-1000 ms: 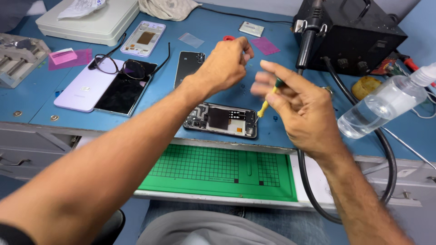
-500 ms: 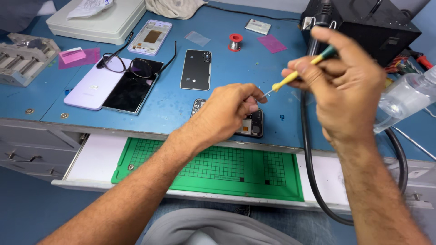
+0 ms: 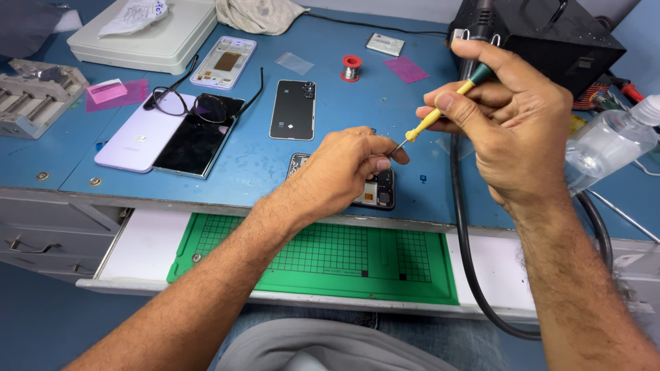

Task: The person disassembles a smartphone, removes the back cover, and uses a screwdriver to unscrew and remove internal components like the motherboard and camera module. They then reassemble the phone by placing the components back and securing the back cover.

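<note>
Head view: our right hand [image 3: 519, 130] pinches a light, slim screwdriver [image 3: 440, 113] by its handle; left hand [image 3: 350, 168], fingers together at its tip, rests over the fragile opened phone [image 3: 381, 196] on the tabletop [image 3: 330, 117]

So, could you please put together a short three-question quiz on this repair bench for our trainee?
1. True or false: the right hand holds a yellow-handled screwdriver.
2. Multiple choice: the left hand rests over which thing? A) the opened phone at the bench edge; B) the eyeglasses; C) the solder spool.
3. Fill in: the pulled-out drawer holds a ____ gridded mat.

Key
1. True; the tip points toward the left hand's fingertips.
2. A.
3. Green.
</note>
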